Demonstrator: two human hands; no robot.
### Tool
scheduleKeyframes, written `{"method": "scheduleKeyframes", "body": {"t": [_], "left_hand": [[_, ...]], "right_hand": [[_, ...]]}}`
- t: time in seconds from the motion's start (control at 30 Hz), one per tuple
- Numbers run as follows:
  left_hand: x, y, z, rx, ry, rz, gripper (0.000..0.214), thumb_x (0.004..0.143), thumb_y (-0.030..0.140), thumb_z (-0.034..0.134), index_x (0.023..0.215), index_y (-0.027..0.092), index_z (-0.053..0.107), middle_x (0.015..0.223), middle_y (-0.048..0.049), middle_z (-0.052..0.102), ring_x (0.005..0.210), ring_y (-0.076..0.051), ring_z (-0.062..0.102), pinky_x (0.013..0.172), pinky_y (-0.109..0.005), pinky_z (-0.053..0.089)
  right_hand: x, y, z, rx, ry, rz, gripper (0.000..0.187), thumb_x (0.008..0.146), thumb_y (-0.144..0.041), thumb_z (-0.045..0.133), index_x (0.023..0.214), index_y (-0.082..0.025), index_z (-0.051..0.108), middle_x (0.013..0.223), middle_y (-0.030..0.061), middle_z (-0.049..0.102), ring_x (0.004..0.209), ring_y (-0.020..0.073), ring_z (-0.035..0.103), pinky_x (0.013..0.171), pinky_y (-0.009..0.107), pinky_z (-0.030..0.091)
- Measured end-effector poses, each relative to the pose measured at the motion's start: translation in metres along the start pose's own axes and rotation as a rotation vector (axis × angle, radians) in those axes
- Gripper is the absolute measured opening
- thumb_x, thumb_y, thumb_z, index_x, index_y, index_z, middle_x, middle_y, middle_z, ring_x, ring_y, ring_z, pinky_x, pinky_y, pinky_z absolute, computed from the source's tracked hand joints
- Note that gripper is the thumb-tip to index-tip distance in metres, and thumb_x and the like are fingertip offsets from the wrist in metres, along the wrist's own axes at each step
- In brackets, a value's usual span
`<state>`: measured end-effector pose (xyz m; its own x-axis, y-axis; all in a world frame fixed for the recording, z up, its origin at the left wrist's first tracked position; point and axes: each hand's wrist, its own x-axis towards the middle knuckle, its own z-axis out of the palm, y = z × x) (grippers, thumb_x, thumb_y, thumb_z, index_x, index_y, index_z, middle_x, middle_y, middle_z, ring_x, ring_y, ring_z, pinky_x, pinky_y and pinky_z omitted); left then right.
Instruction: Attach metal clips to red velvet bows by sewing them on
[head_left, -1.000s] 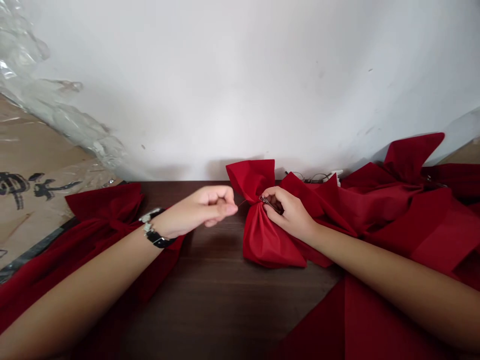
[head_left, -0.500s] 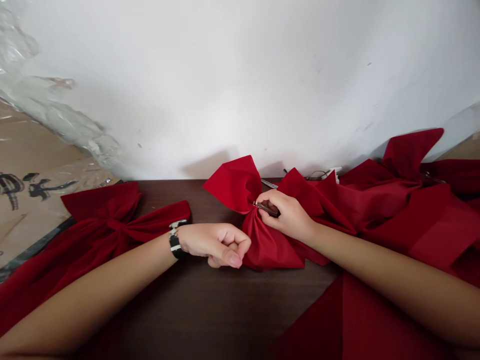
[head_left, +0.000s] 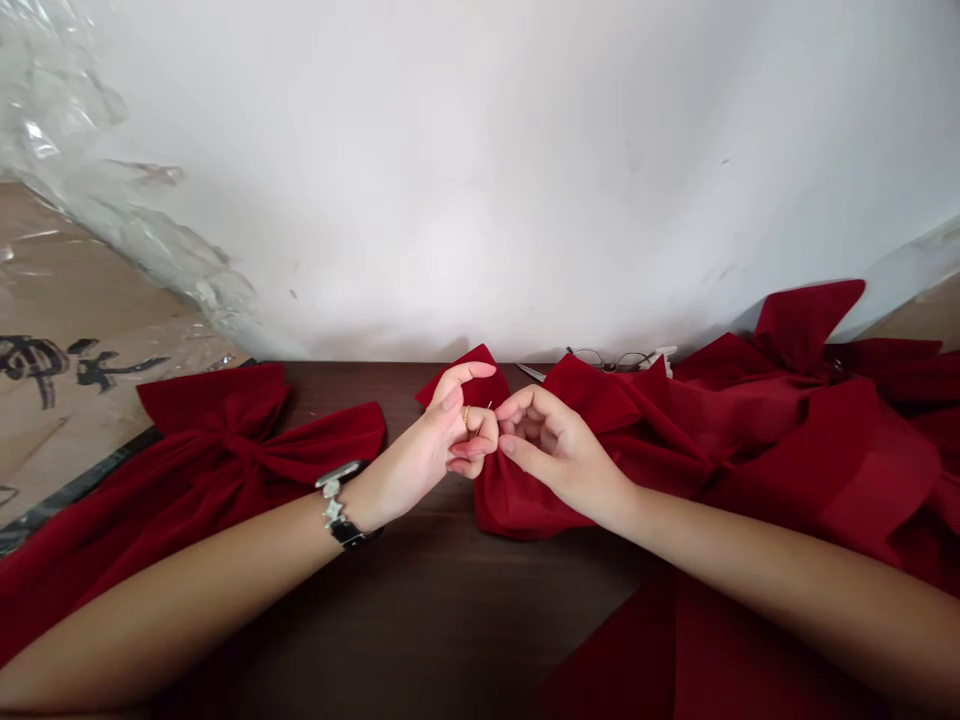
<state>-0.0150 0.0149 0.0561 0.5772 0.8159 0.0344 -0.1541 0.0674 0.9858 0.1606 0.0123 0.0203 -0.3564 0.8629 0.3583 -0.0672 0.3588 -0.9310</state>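
Observation:
My left hand point(head_left: 461, 430) is raised over the dark table, its index finger bent apart and the other fingers curled in. A yellow ring is on one of its fingers. My right hand point(head_left: 555, 440) meets it, thumb and index finger almost together at the left fingers. A thin pale tip point(head_left: 490, 405) sticks up where the hands touch; what it belongs to is hidden. Behind and below both hands lies a gathered red fabric bow point(head_left: 517, 505), its middle covered by the fingers.
A finished-looking red bow point(head_left: 240, 445) lies at left beside a plastic-wrapped carton point(head_left: 82, 300). More red fabric point(head_left: 787, 420) is piled at right. Glasses point(head_left: 611, 360) and a pointed metal blade point(head_left: 530, 371) lie by the white wall point(head_left: 480, 180). Red cloth point(head_left: 720, 650) covers the near right.
My left hand has risen and turned, its index finger now lifted. My right hand has moved slightly down to meet it; the dark, metal-ended piece it held no longer shows.

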Motion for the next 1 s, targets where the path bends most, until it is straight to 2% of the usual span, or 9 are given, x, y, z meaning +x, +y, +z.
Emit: {"method": "scheduleKeyframes", "body": {"t": [0.23,0.33,0.5,0.6,0.7,0.77,0.87,0.93,1.0], "left_hand": [[-0.011,-0.007,0.0,0.235,0.057,-0.017,0.055,0.093,0.064,0.03,0.139,0.034,0.029,0.076,0.0018,0.044,0.066,-0.013,0.038,0.06,-0.023,0.036],[-0.016,-0.011,0.002,0.299,0.044,-0.024,0.057,0.093,0.063,0.031,0.142,0.034,0.027,0.081,-0.0006,0.048,0.07,-0.014,0.042,0.063,-0.023,0.038],[-0.013,-0.013,0.004,0.22,-0.027,-0.003,0.06,0.093,0.064,0.025,0.142,0.03,0.025,0.079,0.0001,0.048,0.067,-0.014,0.042,0.063,-0.025,0.038],[-0.004,-0.013,-0.009,0.324,-0.07,0.115,0.055,0.096,0.058,0.023,0.139,0.024,0.028,0.078,-0.0014,0.055,0.074,-0.016,0.052,0.076,-0.031,0.043],[0.009,-0.019,-0.035,0.646,-0.066,0.321,0.036,0.096,0.043,0.044,0.124,0.021,0.047,0.091,-0.0073,0.065,0.091,-0.02,0.06,0.09,-0.036,0.044],[0.019,-0.024,-0.053,0.912,-0.037,0.466,0.027,0.088,0.034,0.058,0.111,0.019,0.059,0.116,-0.0139,0.064,0.118,-0.025,0.054,0.105,-0.042,0.037],[0.031,-0.031,-0.069,1.116,-0.1,0.444,0.029,0.087,0.03,0.06,0.114,0.022,0.063,0.133,-0.0118,0.06,0.139,-0.027,0.037,0.118,-0.052,0.013],[0.036,-0.033,-0.073,1.133,-0.182,0.386,0.029,0.087,0.031,0.061,0.115,0.025,0.064,0.132,-0.0088,0.062,0.141,-0.026,0.035,0.119,-0.055,0.006],[0.036,-0.032,-0.072,1.09,-0.251,0.373,0.023,0.085,0.032,0.064,0.107,0.026,0.068,0.125,-0.0072,0.067,0.138,-0.025,0.041,0.119,-0.054,0.008]], "right_hand": [[-0.002,-0.002,0.007,0.195,0.059,0.171,0.024,0.079,-0.035,0.072,0.085,-0.021,0.053,0.072,-0.0037,0.054,0.063,0.0101,0.056,0.06,0.025,0.047],[-0.002,-0.001,0.007,0.152,0.075,0.162,0.021,0.078,-0.033,0.073,0.085,-0.021,0.058,0.07,-0.0041,0.054,0.062,0.0106,0.058,0.059,0.025,0.049],[-0.001,-0.008,0.004,0.159,0.049,0.118,0.017,0.081,-0.033,0.071,0.079,-0.02,0.06,0.069,-0.0018,0.064,0.064,0.0132,0.065,0.065,0.029,0.055],[0.003,-0.021,-0.003,0.151,0.039,0.046,0.017,0.084,-0.032,0.068,0.078,-0.02,0.059,0.074,-0.0003,0.066,0.071,0.0142,0.067,0.074,0.032,0.057],[0.007,-0.037,-0.012,0.158,0.07,-0.063,0.014,0.088,-0.03,0.065,0.08,-0.02,0.058,0.082,0.001,0.069,0.079,0.0137,0.068,0.078,0.031,0.057],[0.008,-0.045,-0.018,0.184,0.07,-0.09,0.014,0.091,-0.03,0.061,0.082,-0.021,0.056,0.08,0.001,0.069,0.076,0.0138,0.068,0.068,0.029,0.057],[0.007,-0.055,-0.024,0.186,0.06,-0.094,0.014,0.092,-0.031,0.059,0.083,-0.021,0.054,0.077,0.0006,0.069,0.072,0.014,0.067,0.058,0.026,0.056],[0.004,-0.061,-0.025,0.173,0.068,-0.104,0.013,0.092,-0.031,0.059,0.083,-0.022,0.055,0.075,-0.0003,0.068,0.07,0.0137,0.067,0.059,0.027,0.057],[0.002,-0.068,-0.025,0.158,0.091,-0.122,0.013,0.092,-0.031,0.06,0.083,-0.023,0.055,0.072,-0.0013,0.066,0.067,0.0133,0.066,0.059,0.027,0.057]]}}
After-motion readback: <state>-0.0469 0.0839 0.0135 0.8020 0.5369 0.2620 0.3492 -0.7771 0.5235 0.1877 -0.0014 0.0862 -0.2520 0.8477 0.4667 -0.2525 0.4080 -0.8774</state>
